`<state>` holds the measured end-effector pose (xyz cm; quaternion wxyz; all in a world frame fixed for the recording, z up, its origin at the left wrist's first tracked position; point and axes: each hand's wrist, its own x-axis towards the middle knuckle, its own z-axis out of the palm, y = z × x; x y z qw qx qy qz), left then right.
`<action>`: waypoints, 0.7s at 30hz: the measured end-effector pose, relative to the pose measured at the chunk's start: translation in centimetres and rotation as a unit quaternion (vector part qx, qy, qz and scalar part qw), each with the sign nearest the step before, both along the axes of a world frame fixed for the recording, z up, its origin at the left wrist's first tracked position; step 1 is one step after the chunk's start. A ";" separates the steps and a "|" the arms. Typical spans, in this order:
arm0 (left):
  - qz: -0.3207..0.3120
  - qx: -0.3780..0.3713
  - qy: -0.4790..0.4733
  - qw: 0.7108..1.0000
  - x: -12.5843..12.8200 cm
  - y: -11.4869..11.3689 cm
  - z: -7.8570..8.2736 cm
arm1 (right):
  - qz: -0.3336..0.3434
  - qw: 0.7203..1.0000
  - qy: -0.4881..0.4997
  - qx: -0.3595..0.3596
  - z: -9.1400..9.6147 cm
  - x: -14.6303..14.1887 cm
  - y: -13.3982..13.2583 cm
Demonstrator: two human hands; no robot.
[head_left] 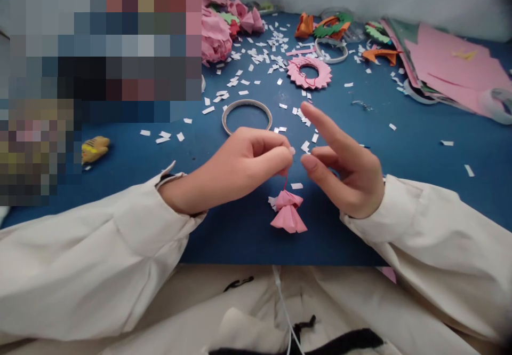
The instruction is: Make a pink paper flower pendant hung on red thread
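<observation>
My left hand is closed in a pinch on a red string. From the string hangs a small folded pink paper ornament, flared like a skirt at the bottom. A small pale bit shows at the left fingertips; I cannot make out what it is. My right hand is just to the right, index finger stretched out and thumb apart, with nothing visible in it. Behind my left hand lies a thin roll of tape, partly covered by the hand.
White paper scraps are strewn over the blue table. Farther back lie a pink folded paper ring, another tape roll and green-orange paper pieces. Pink sheets are at right, a yellow object at left.
</observation>
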<state>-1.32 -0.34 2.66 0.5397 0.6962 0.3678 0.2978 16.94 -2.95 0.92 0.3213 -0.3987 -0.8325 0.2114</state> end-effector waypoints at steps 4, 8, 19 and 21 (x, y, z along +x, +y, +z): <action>0.010 0.004 -0.020 1.000 0.1 0.2 -0.1 | -0.043 0.990 0.007 0.133 -0.1 0.1 0.0; 0.007 -0.013 0.004 1.000 0.1 0.2 -0.1 | -0.009 0.969 -0.069 0.236 0.0 0.3 0.2; 0.006 -0.007 -0.010 1.000 -0.1 0.2 0.2 | -0.029 0.955 -0.101 0.276 0.5 0.2 0.1; 0.007 -0.005 0.005 1.000 -0.1 0.2 0.2 | -0.027 0.954 -0.102 0.280 0.4 0.3 0.1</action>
